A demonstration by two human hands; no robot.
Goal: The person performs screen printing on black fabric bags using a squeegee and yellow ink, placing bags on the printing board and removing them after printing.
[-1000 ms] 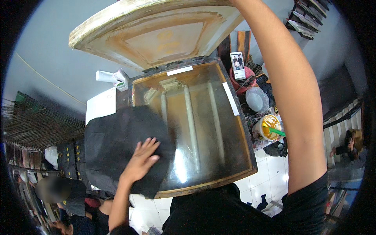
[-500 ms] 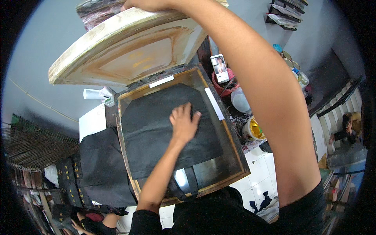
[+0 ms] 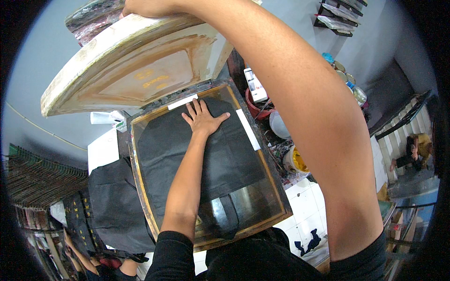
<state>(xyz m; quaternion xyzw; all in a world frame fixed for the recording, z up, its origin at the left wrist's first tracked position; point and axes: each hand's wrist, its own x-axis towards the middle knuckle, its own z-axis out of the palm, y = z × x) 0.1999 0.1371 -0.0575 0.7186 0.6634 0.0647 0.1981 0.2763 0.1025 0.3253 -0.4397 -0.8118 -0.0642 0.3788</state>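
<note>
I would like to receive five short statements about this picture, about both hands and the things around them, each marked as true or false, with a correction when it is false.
1. The left hand lies palm down, fingers spread, on the black fabric bag. True.
2. The right hand presses on the bag. False: it holds the upper edge of the raised, brown-stained screen frame with pale wooden border.
3. The bag covers the whole rectangular glass pane. False: some glass nearest the person is uncovered.
4. Two narrow white strips lie along the glass's far and right edges. True.
5. The white rectangular smartphone lies on the bag. False: it is at the red round container, right of the glass.
</note>
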